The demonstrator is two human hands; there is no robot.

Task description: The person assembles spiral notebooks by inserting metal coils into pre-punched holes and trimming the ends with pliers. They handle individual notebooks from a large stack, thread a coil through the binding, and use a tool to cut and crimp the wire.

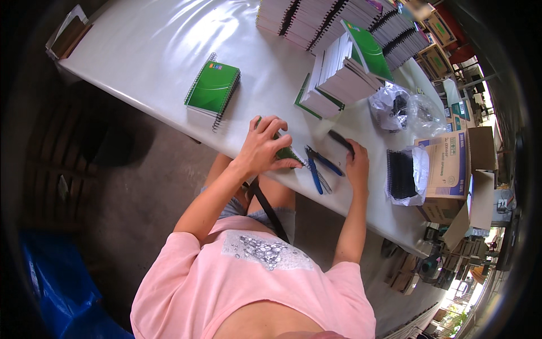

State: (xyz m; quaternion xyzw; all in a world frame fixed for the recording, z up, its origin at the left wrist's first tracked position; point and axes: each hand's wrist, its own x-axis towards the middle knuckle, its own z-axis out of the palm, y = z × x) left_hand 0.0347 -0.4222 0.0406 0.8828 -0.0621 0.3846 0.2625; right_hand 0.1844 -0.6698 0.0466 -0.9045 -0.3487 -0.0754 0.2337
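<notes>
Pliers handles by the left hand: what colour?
Blue, on the pliers beside the left hand; head view.

Green notebook (285,151) flat at table edge; black spiral coil (341,141) beside it.

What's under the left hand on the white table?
A green-covered notebook lies under the left hand; only its corner and edge show past the fingers. The rest, binding included, is covered. Blue-handled pliers lie just beside it.
</notes>
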